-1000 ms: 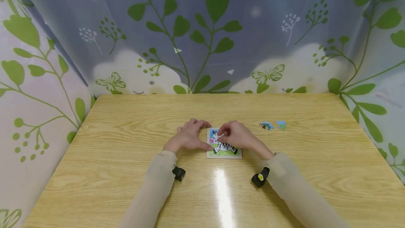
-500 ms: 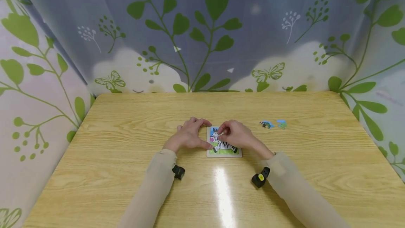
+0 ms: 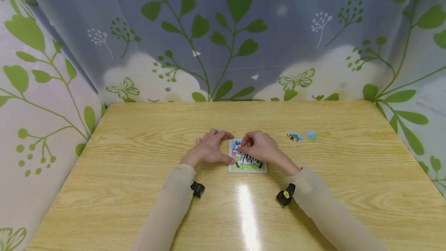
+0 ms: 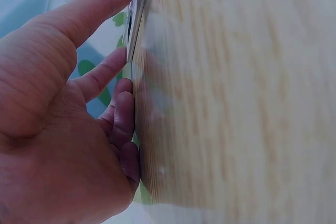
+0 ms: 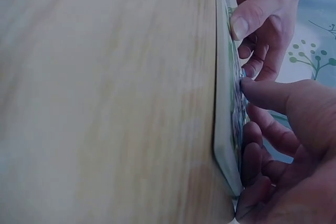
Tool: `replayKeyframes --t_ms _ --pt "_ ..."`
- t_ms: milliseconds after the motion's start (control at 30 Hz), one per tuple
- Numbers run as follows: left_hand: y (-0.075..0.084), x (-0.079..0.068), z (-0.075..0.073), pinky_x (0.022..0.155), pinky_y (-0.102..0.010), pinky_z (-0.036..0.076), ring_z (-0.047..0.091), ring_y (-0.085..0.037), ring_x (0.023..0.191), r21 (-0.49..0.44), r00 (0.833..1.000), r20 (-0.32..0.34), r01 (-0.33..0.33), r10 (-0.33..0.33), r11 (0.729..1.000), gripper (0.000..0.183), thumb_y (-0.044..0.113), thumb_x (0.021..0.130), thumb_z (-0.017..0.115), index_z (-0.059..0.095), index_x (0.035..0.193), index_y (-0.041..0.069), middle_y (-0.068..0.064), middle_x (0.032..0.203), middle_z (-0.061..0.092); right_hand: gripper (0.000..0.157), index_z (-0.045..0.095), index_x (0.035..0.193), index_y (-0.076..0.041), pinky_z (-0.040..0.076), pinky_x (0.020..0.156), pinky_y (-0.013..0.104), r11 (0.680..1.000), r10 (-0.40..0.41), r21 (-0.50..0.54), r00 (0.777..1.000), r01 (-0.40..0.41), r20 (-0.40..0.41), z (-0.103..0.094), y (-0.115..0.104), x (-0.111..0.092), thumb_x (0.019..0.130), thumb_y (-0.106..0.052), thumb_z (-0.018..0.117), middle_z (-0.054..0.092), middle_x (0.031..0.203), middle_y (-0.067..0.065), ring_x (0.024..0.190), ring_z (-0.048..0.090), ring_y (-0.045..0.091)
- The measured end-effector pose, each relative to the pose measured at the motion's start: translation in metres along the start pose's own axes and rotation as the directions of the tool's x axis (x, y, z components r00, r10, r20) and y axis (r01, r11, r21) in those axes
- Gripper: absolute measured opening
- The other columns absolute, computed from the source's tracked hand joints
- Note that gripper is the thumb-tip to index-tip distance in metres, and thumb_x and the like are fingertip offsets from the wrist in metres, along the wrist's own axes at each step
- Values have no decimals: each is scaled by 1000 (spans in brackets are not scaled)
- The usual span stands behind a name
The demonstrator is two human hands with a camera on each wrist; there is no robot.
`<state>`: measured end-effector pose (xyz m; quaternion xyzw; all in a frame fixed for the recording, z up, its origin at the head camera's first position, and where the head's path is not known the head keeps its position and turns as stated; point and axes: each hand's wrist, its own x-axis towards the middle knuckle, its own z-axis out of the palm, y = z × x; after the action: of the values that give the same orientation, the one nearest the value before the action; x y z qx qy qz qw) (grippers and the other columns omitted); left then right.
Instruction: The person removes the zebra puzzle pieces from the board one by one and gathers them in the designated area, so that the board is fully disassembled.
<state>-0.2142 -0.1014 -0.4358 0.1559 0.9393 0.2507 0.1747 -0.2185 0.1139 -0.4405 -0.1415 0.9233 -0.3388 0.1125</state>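
A small square zebra puzzle [image 3: 249, 167] in a pale wooden frame lies on the table between the hands. My left hand [image 3: 208, 148] rests at its left side, thumb on the front-left part of the frame, index finger at the back-left corner, other fingers spread on the table. Over the puzzle's upper part, my right hand [image 3: 263, 148] pinches a small puzzle piece [image 5: 243, 73] between thumb and fingers by the zebra's head; most of that piece is hidden. In the right wrist view, the thumb tip is right at the puzzle's surface.
Two loose puzzle pieces lie to the right, a dark patterned piece [image 3: 294, 137] and a blue-green piece [image 3: 311, 136]. The wood-grain table [image 3: 139, 127] meets a leaf-print curtain [image 3: 223, 49] at the back and sides. Both wrists carry small black cameras.
The right hand's fingertips have shifted slightly over the zebra's head and cover a little more of it. The left hand and the loose pieces stay in place.
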Motion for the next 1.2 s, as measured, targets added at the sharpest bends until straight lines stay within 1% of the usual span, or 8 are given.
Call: replayKeyframes --t_ms 200,300,600,667,800,933,1067,1200 --pt "1 0 -1 93 -45 32 46 -30 127 3 1000 1 1 -1 1000 75 49 77 87 53 142 32 -6 142 48 32 67 107 -12 38 58 28 1000 -5 7 1000 5 6 -2 -1 2 87 -31 81 62 74 1 60 52 13" --pt "1 0 -1 94 -46 32 46 -30 127 2 1000 1 3 -3 1000 75 48 77 87 53 142 32 -6 142 48 36 68 113 -13 38 57 28 1000 -11 -2 1000 11 13 -2 -3 2 86 -32 82 63 73 1 59 52 13" --pt "2 2 -3 93 -44 31 45 -29 125 3 1000 -5 -4 4 1000 75 48 77 87 52 142 33 -5 142 48 35 70 110 -13 38 57 27 999 -28 -42 999 29 31 -5 -5 6 86 -35 83 63 72 1 59 51 12" --pt "2 2 -3 93 -44 31 45 -29 125 2 1000 -7 -5 5 1000 75 47 77 87 52 142 33 -5 142 48 33 69 109 -13 38 57 27 999 -30 -35 999 31 33 -6 -5 7 87 -34 82 62 72 1 59 51 13" --pt "2 3 -3 93 -44 31 45 -28 125 0 1000 -1 -6 6 1000 76 48 77 87 52 142 33 -5 142 48 24 68 105 -11 39 59 28 998 -51 39 999 51 6 -7 -1 7 90 -26 78 62 75 3 62 51 14" --pt "1 3 -2 92 -43 31 45 -29 124 0 1000 5 -9 9 1000 77 49 76 87 52 143 34 -5 142 48 13 68 98 -10 47 69 29 986 -84 141 996 87 -27 -7 4 6 91 -18 75 68 87 5 74 60 15" --pt "0 3 -2 92 -43 31 45 -29 124 -3 1000 9 -18 18 1000 77 48 76 87 53 144 34 -4 142 49 10 68 96 -11 51 79 30 977 -85 193 996 88 -21 -9 5 3 91 -16 75 72 95 6 85 66 16" --pt "0 3 -1 94 -44 31 45 -28 124 -11 1000 17 -23 24 1000 77 47 76 87 53 144 35 -3 143 49 9 69 99 -10 50 78 31 971 -61 229 998 63 -16 -10 5 -1 93 -15 73 73 95 7 84 67 16"
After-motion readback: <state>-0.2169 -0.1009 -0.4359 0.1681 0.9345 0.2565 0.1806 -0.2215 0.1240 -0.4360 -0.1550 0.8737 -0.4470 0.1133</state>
